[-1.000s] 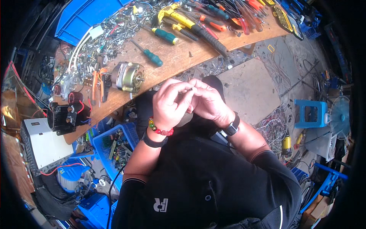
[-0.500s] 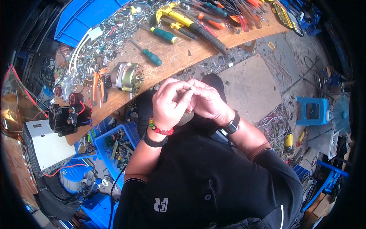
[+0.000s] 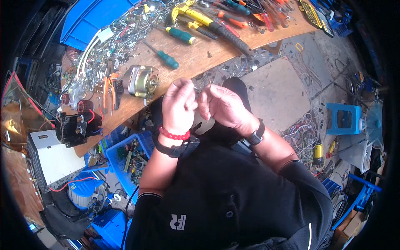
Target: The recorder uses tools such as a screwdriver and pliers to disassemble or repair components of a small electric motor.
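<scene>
We are seeing the left hand (image 3: 179, 104) with its fingers curling into a narrow, rounded shape, and the right hand (image 3: 227, 106) is hanging just beside it, half bent; whether a small piece is sitting between the fingertips of either one, we cannot tell. A textured red bracelet (image 3: 175, 136) is circling the left wrist. Near the left hand, a motor (image 3: 141, 81) is lying by the edge of the wooden table (image 3: 187, 64), its round metal body shining yellowish and its short shaft pointing toward this hand. Farther out, an orange-handled tool (image 3: 113, 89) and a slim screwdriver (image 3: 168, 61) with smooth teal handle are resting on the grainy wood. Beyond them, we are noticing a hammer (image 3: 211, 26) with yellow head and dark ribbed grip, while many thin, shiny metal bits (image 3: 121, 46) are forming a rough heap
</scene>
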